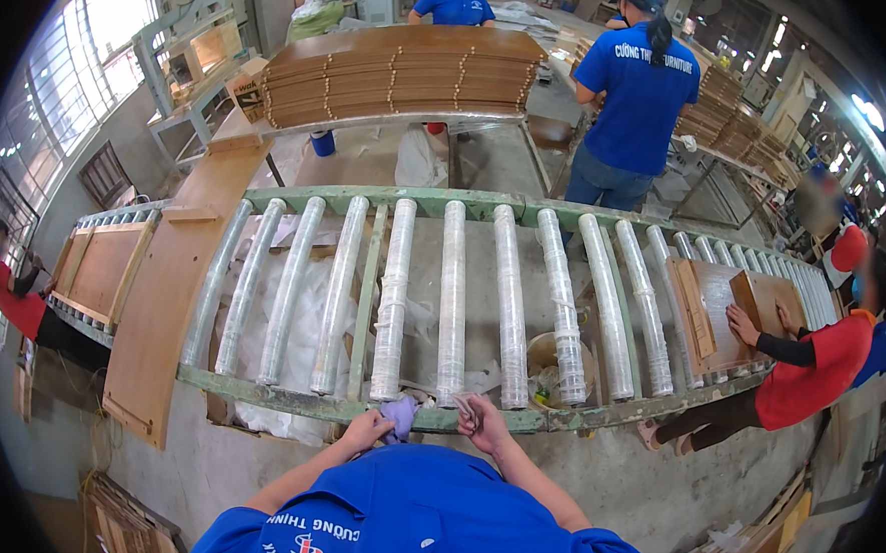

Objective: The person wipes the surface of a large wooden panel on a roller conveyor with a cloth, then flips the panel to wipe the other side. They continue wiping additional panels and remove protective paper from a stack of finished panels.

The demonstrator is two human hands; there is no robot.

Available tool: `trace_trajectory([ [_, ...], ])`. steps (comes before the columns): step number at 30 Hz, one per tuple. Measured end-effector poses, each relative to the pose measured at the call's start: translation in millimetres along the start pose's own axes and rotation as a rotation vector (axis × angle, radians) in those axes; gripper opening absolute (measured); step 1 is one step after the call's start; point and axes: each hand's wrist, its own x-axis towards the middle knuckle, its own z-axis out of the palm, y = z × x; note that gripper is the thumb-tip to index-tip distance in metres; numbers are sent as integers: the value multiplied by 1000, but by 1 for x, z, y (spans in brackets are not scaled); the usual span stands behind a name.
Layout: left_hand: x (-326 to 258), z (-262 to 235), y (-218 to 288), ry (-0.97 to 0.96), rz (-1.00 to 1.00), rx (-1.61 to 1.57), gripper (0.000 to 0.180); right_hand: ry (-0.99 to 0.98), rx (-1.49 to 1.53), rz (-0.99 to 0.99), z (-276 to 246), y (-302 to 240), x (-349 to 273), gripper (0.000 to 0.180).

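My left hand [370, 430] is closed on a crumpled purple cloth [400, 415] at the near rail of a roller conveyor [454, 296]. My right hand [486, 424] is raised a little way to the right, its fingers pinching a small, thin greyish piece [465, 405]. That piece looks folded, but its kind is too small to tell. Both hands are at the conveyor's near edge, in front of rollers wrapped in clear film.
A long brown wooden panel [178, 290] lies across the conveyor at left. On the right, a person in red [814, 377] handles a wooden piece [715, 307] on the rollers. Brown boards [402, 73] are stacked beyond; a person in blue [634, 96] stands nearby.
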Motion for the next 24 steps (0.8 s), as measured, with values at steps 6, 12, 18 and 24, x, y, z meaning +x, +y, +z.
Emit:
trace_trajectory([
  [6, -2, -8, -5, -107, 85, -60, 27, -3, 25, 20, 1, -1, 2, 23],
  [12, 4, -5, -2, -153, 210, 96, 25, 15, 43, 32, -3, -2, 2, 22],
  [18, 5, 1, -1, 25, 155, 218, 24, 3, 38, 56, -2, -2, 4, 20],
  [24, 1, 6, 10, 23, 198, 111, 23, -34, 39, 56, -1, -4, 6, 18],
])
